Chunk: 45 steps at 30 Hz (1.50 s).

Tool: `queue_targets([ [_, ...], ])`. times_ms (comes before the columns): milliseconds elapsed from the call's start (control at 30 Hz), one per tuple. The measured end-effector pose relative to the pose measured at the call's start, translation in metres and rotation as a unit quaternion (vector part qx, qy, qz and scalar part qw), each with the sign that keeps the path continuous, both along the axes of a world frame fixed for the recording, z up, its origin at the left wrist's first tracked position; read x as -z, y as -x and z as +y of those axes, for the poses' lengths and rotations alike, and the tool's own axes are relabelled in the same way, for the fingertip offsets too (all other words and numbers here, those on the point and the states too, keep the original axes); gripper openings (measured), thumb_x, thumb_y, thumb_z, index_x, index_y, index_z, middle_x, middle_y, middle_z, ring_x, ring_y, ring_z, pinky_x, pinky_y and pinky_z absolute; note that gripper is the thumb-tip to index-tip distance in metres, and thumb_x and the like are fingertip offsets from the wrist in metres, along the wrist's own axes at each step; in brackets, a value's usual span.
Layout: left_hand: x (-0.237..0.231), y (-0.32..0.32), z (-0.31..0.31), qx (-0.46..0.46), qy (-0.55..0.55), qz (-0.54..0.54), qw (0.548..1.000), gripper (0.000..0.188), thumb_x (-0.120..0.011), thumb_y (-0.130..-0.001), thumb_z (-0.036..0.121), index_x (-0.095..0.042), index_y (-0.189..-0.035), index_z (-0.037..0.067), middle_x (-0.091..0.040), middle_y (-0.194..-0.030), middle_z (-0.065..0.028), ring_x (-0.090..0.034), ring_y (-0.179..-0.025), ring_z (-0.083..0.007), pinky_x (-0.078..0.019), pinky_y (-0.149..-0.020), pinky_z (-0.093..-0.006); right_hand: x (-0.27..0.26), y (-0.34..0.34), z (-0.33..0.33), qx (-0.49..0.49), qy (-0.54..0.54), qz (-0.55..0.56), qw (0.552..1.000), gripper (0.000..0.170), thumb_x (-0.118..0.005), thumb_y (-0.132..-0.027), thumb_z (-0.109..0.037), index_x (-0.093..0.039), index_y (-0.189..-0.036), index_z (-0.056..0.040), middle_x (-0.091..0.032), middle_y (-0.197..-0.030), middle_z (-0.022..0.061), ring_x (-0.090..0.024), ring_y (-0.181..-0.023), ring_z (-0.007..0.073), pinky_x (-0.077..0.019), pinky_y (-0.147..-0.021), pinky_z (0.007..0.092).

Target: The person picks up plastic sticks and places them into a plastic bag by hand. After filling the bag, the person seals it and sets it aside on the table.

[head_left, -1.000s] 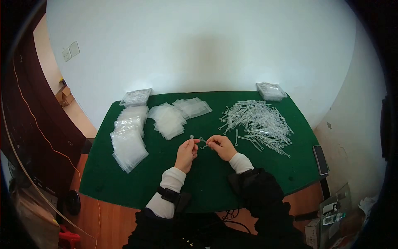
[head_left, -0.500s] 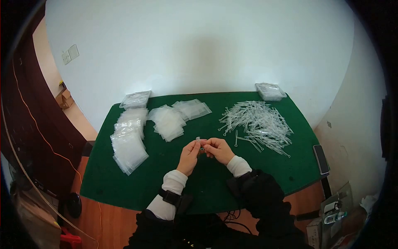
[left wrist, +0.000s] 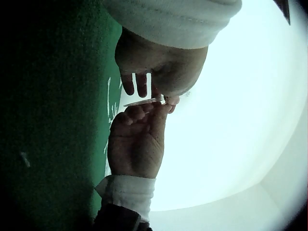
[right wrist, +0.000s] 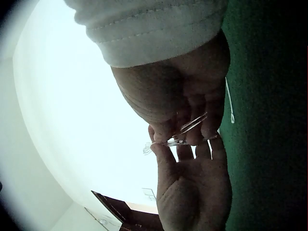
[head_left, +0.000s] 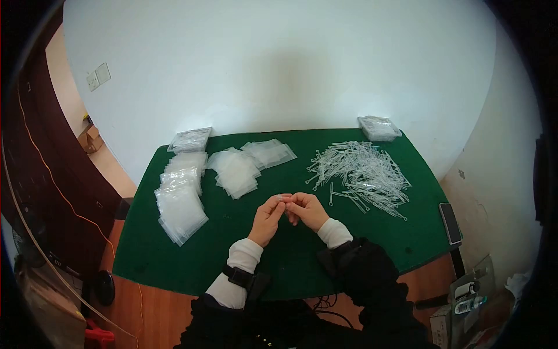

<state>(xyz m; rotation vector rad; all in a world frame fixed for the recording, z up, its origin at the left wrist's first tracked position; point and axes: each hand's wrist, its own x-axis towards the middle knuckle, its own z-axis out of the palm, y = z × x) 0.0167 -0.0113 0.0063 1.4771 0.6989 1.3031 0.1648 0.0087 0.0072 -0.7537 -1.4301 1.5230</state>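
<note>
Plastic sticks (right wrist: pixel 176 142), clear and slender, pinched in left hand (head_left: pixel 267 221) and right hand (head_left: pixel 309 211) alike: squeeze only lightly, line up side by side, and avoid bending any.

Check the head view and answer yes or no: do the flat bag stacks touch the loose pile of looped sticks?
No, bare green tabletop separates the flat bag stacks from the loose pile of looped sticks.

No legible text — no readable labels, numbers, signs
</note>
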Motion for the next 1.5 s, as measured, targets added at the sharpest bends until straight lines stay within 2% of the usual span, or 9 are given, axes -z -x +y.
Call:
queue_targets([
  [400, -0.007, -0.001, -0.004, 0.021, 0.018, -0.026, 0.999, 0.025, -0.039, -0.091, 0.019, -0.053, -0.101, 0.000, -0.054, -0.100, -0.0053, -0.049, -0.087, -0.0116, -0.0393, -0.078, -0.0259, -0.004, -0.002, -0.002, -0.021, 0.064, -0.077, 0.995, 0.020, -0.055, -0.083, -0.022, -0.051, -0.077, -0.0040, -0.050, -0.059, 0.0016, -0.050, -0.044, 0.0096, -0.0395, -0.036, 0.0218],
  [700, -0.003, 0.001, -0.002, -0.004, 0.132, -0.155, 0.979, 0.022, -0.037, -0.092, 0.022, -0.049, -0.095, 0.004, -0.056, -0.097, -0.0088, -0.054, -0.086, -0.0154, -0.0423, -0.078, -0.0284, 0.005, 0.001, 0.001, -0.043, 0.023, -0.072, 0.996, 0.017, -0.059, -0.080, -0.019, -0.052, -0.076, -0.0040, -0.051, -0.059, 0.0012, -0.050, -0.045, 0.0084, -0.0402, -0.038, 0.0210],
  [833, 0.000, 0.004, 0.001, -0.063, 0.147, -0.166, 0.973, 0.022, -0.037, -0.092, 0.023, -0.048, -0.093, 0.005, -0.057, -0.088, -0.0069, -0.055, -0.076, -0.0138, -0.0448, -0.071, -0.0271, 0.008, -0.006, 0.007, 0.049, -0.012, -0.150, 0.987, 0.016, -0.062, -0.077, -0.016, -0.052, -0.075, -0.0029, -0.053, -0.060, 0.0019, -0.050, -0.048, 0.0094, -0.0414, -0.042, 0.0234],
  [933, 0.005, 0.009, 0.005, -0.111, 0.153, -0.166, 0.968, 0.022, -0.037, -0.092, 0.024, -0.049, -0.093, 0.005, -0.057, -0.082, -0.0047, -0.054, -0.067, -0.0116, -0.0458, -0.065, -0.0257, 0.024, -0.017, 0.023, 0.253, -0.194, -0.197, 0.927, 0.013, -0.062, -0.074, -0.013, -0.054, -0.074, -0.0033, -0.055, -0.064, 0.0046, -0.054, -0.055, 0.0166, -0.0434, -0.049, 0.0288],
  [967, 0.008, 0.011, 0.007, -0.133, 0.150, -0.178, 0.963, 0.022, -0.037, -0.092, 0.023, -0.049, -0.093, 0.004, -0.057, -0.080, -0.0048, -0.052, -0.064, -0.0107, -0.0456, -0.062, -0.0251, 0.023, -0.020, 0.020, 0.253, -0.189, -0.198, 0.928, 0.013, -0.062, -0.074, -0.013, -0.054, -0.074, -0.0033, -0.055, -0.064, 0.0046, -0.054, -0.055, 0.0166, -0.0434, -0.049, 0.0288],
  [1067, 0.011, 0.013, 0.011, -0.178, 0.138, -0.205, 0.953, 0.022, -0.037, -0.092, 0.022, -0.049, -0.092, 0.003, -0.056, -0.076, -0.0049, -0.050, -0.057, -0.0089, -0.0450, -0.056, -0.0240, 0.014, -0.029, 0.021, 0.328, -0.219, -0.338, 0.854, 0.008, -0.061, -0.072, -0.012, -0.057, -0.076, -0.0060, -0.056, -0.069, 0.0068, -0.054, -0.067, 0.0245, -0.0437, -0.060, 0.0341],
  [1200, 0.009, 0.011, 0.009, -0.148, 0.147, -0.193, 0.959, 0.021, -0.037, -0.092, 0.020, -0.049, -0.091, 0.003, -0.056, -0.073, -0.0043, -0.047, -0.052, -0.0076, -0.0423, -0.049, -0.0223, 0.022, -0.028, 0.022, 0.285, -0.287, -0.449, 0.797, 0.009, -0.061, -0.071, -0.013, -0.059, -0.079, -0.0107, -0.054, -0.078, 0.0067, -0.051, -0.079, 0.0276, -0.0422, -0.068, 0.0372],
  [1300, 0.007, 0.009, 0.004, -0.027, 0.224, -0.007, 0.974, 0.020, -0.038, -0.091, 0.020, -0.049, -0.092, 0.004, -0.054, -0.072, -0.0023, -0.042, -0.052, -0.0058, -0.0353, -0.046, -0.0195, 0.025, -0.028, 0.019, 0.276, -0.288, -0.484, 0.779, 0.010, -0.061, -0.070, -0.014, -0.059, -0.080, -0.0122, -0.052, -0.082, 0.0061, -0.050, -0.082, 0.0267, -0.0411, -0.070, 0.0379],
  [1500, 0.004, 0.005, 0.000, 0.032, 0.232, -0.002, 0.972, 0.019, -0.039, -0.091, 0.019, -0.050, -0.091, 0.003, -0.053, -0.071, -0.0015, -0.036, -0.049, -0.0040, -0.0295, -0.044, -0.0176, 0.024, -0.027, 0.017, 0.268, -0.286, -0.515, 0.763, 0.010, -0.062, -0.069, -0.015, -0.058, -0.078, -0.0140, -0.051, -0.085, 0.0054, -0.048, -0.086, 0.0261, -0.0397, -0.070, 0.0385],
])
